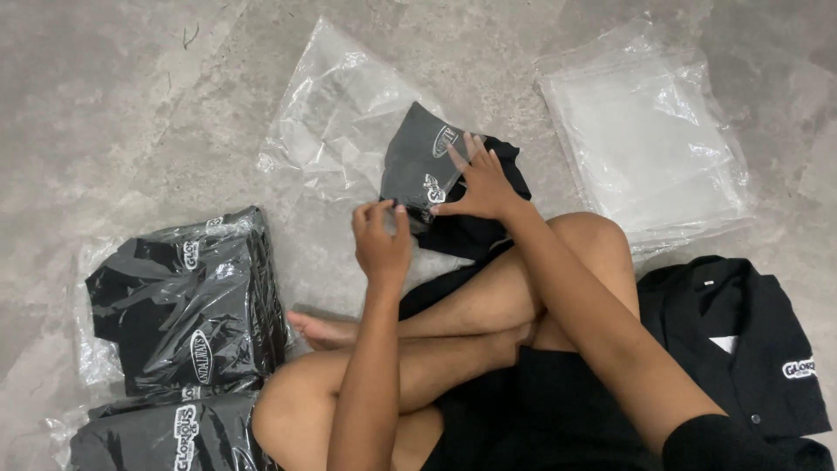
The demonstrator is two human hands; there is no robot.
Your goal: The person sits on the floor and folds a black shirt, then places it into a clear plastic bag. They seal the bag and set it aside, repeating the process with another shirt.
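A folded black garment (417,161) with white logos lies on the grey floor in front of my crossed legs, partly inside a clear plastic bag (336,122). My right hand (478,183) presses flat on the garment's right part, fingers spread. My left hand (380,237) pinches the bag's near edge at the garment's lower left corner.
Bagged black garments (187,301) are stacked at my left, with another (161,436) below. A pile of empty clear bags (645,139) lies at the upper right. An unbagged black shirt (741,340) with a logo lies at my right.
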